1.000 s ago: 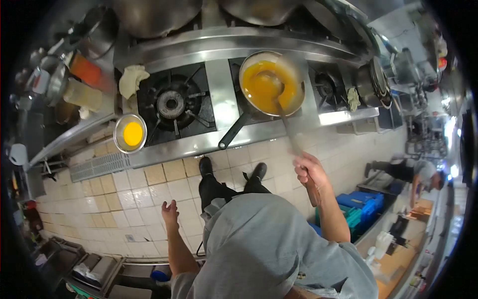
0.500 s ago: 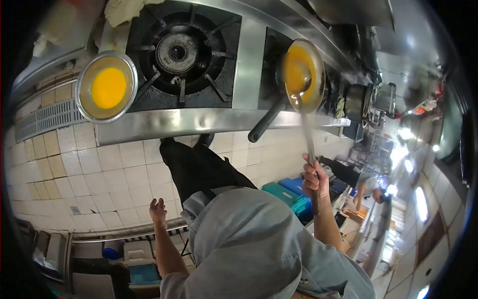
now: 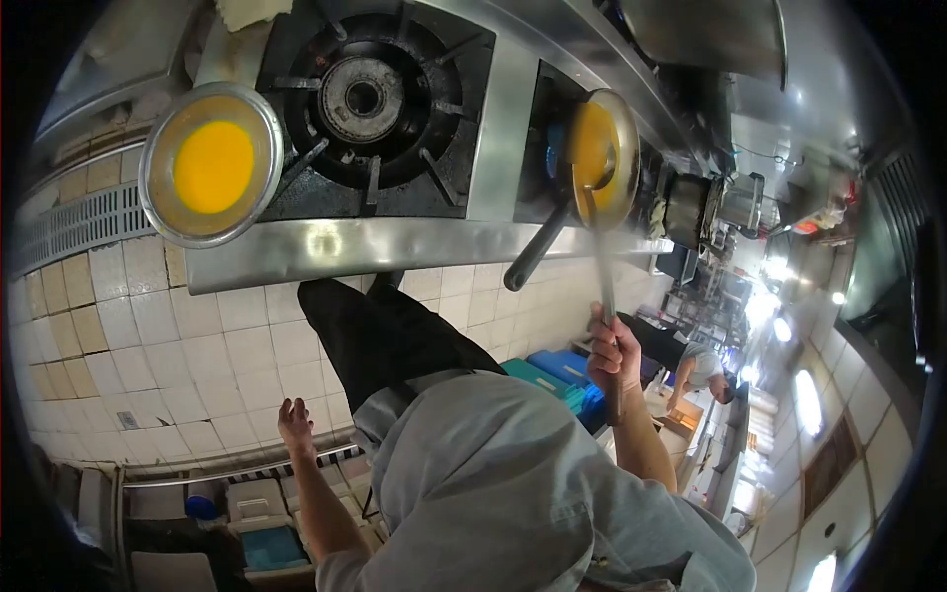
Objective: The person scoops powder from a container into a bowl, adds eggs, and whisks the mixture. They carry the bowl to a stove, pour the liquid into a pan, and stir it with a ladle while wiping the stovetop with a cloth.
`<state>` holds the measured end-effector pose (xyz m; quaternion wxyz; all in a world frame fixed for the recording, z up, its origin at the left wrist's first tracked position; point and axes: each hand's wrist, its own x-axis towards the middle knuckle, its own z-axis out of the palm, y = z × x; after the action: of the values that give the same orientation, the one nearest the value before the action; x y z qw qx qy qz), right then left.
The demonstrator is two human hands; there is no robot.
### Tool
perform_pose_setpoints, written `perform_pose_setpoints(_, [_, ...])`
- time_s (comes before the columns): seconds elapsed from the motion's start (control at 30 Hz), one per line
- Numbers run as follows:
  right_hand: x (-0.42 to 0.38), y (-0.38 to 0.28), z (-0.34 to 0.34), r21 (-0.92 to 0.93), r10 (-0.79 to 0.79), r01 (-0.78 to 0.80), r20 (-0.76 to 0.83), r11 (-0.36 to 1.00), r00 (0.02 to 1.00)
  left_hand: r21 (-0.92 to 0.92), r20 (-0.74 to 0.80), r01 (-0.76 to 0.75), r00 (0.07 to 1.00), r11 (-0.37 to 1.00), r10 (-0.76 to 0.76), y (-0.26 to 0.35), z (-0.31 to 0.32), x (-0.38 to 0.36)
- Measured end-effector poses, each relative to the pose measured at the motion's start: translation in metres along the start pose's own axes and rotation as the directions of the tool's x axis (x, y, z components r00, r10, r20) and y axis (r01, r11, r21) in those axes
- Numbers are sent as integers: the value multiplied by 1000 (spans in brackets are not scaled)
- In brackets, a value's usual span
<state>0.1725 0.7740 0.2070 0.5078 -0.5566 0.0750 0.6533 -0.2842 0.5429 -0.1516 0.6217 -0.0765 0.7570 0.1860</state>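
My right hand (image 3: 614, 353) is wrapped round the long handle of a metal ladle (image 3: 605, 271). The ladle's head rests in yellow liquid, which looks like beaten egg (image 3: 595, 133), inside a frying pan (image 3: 623, 187). That pan sits over the right burner, and its dark handle (image 3: 538, 249) points toward me, held by neither hand. My left hand (image 3: 295, 426) hangs at my side over the floor, its fingers loosely bent and apart, holding nothing. A metal bowl (image 3: 150, 197) with more yellow liquid (image 3: 214, 166) stands at the left end of the stove.
A bare gas burner (image 3: 362, 96) lies between bowl and pan. The stove's steel front edge (image 3: 395, 242) runs before me. A pale cloth (image 3: 252, 12) lies behind the bowl. Lidded containers (image 3: 271, 548) stand behind me, and another person (image 3: 702, 365) works at the right.
The ladle and my right hand have shifted slightly left, and the ladle's head sits a little lower in the pan. My view has moved slightly; my left hand still hangs free.
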Motion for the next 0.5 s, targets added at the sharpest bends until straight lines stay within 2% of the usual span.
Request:
perform_pose_setpoints(0.13, [0, -1, -4, 14, 6, -6, 23, 1000, 1000, -6, 12, -27, 1000, 1000, 27, 8, -10, -9])
perform_pose_setpoints(0.17, [0, -1, -5, 23, 6, -6, 10, 1000, 1000, 94, 45, 9, 999, 996, -13, 19, -14, -15])
perform_pose_setpoints(0.2, [-1, -1, -4, 53, -16, 15, 28, 999, 999, -12, 52, 11, 999, 1000, -10, 14, -21, -10])
perform_pose_setpoints(0.23, [-2, -1, -1, 39, -7, 7, 10, 999, 1000, 203, 57, 25, 998, 979, -37, 33, -17, -24])
perform_pose_setpoints(0.27, [-3, -3, -1, 28, 1, -1, -6, 1000, 1000, 13, 32, 46, 998, 999, -47, 42, -19, -30])
perform_pose_setpoints(0.33, [-5, -5, -1, 27, -29, 28, 51, 999, 998, 106, 46, -26, 999, 994, 22, 27, -35, -9])
perform_pose_setpoints(0.37, [-7, -7, 10, -54, -37, 36, -21, 998, 999, 167, 11, -37, 999, 985, 36, 54, -24, -36])
perform_pose_setpoints(0.4, [-10, -10, 12, -131, -49, 36, -97, 991, 994, -45, -38, -80, 996, 996, 78, 38, -35, -10])
perform_pose_setpoints(0.43, [-8, -11, 0, -141, -52, 45, -44, 989, 998, 7, -39, -112, 993, 994, 112, 47, -33, -16])
perform_pose_setpoints(0.5, [-6, -17, -3, -108, -43, 37, -56, 994, 998, 71, -22, -149, 988, 986, 151, 61, -25, -34])
